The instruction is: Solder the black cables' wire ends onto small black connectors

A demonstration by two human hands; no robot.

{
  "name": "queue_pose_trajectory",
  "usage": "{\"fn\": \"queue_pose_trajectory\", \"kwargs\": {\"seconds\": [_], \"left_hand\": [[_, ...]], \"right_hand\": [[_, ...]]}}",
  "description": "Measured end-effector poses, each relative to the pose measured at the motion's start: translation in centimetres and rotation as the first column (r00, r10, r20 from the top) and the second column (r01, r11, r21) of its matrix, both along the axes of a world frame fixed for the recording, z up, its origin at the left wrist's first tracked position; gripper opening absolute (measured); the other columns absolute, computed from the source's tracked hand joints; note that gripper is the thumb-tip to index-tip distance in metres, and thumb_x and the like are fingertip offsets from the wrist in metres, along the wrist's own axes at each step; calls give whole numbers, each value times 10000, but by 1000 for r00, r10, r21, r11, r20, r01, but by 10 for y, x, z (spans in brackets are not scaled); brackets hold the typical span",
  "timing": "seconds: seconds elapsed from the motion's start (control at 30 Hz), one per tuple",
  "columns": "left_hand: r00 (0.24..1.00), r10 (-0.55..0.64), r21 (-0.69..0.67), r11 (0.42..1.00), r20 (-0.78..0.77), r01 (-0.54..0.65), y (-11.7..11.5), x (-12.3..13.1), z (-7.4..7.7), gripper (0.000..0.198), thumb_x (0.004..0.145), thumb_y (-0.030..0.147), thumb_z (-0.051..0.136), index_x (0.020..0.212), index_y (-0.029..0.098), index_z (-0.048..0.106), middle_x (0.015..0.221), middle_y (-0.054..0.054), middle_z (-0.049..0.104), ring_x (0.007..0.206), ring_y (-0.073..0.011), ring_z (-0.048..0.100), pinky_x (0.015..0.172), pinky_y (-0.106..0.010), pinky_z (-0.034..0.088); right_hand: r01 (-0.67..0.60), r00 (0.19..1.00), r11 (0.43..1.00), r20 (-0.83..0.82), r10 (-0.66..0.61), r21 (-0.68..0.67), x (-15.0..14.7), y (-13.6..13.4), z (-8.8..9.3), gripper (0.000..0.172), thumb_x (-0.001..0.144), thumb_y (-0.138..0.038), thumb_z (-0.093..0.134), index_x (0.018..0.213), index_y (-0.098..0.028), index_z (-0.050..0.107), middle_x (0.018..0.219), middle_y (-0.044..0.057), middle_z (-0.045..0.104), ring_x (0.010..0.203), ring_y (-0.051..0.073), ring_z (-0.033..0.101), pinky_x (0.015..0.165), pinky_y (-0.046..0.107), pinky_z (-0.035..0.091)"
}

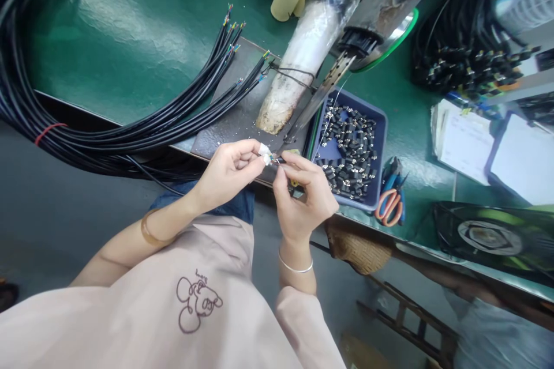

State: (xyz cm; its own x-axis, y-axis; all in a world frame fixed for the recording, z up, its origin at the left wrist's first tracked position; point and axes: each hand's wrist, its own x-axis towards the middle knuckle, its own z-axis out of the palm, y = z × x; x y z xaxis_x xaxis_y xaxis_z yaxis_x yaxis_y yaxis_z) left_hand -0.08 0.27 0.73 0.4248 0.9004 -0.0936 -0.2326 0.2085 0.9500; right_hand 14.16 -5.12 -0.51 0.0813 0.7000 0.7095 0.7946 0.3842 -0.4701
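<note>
My left hand (236, 170) is closed in a pinch on the end of a cable, with white wrapping around a fingertip. Short coloured wires (272, 157) poke out between the two hands. Facing it, my right hand (305, 187) pinches a small black connector (281, 159), which meets the wire ends; whether they are joined is too small to tell. Just above the fingers, the tip of a fixed soldering iron (291, 137) points down toward them. Thin solder wire (322, 135) hangs beside the iron. To the left lies a bundle of black cables (173, 127) with stripped, coloured ends.
A blue-grey bin (381, 155) full of small black connectors stands right of the iron. Beside it lie orange-and-blue-handled pliers (390, 199). A wrapped white tube (298, 52) slants over a dark plate (212, 138). Papers (461, 138) and a fan-like device (489, 236) are farther right.
</note>
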Motion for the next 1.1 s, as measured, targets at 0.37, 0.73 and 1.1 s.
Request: {"fn": "queue_pose_trajectory", "kwargs": {"seconds": [0.37, 0.73, 1.1], "left_hand": [[994, 57, 85, 995, -91, -49, 0, 1, -1, 134, 824, 265, 638, 770, 156, 581, 586, 48, 475, 510, -55, 402, 483, -177, 325], [997, 25, 57, 998, -77, -21, 2, 0, 3, 133, 826, 253, 611, 755, 161, 546, 585, 48, 472, 507, -57, 397, 484, -184, 315], [988, -36, 22, 999, -148, 40, -1, -5, 1, 126, 828, 261, 588, 759, 165, 545, 559, 68, 419, 489, -56, 367, 482, -198, 274]], "right_hand": [[-30, 999, 999, 38, 29, 37, 3, 4, 3, 204, 851, -39, 737, 911, -216, 656, 1015, 49, 815, 920, 157, 786, 821, 267, 660], [-21, 997, 1000, 80, 20, 14, 2, 0, 10, 183, 858, -58, 734, 901, -216, 653, 1046, 63, 815, 925, 170, 796, 817, 271, 677], [-59, 988, 997, 138, 66, -54, 6, -6, 11, 180, 871, -72, 717, 883, -223, 621, 1060, 62, 817, 934, 161, 799, 816, 248, 661]]}}
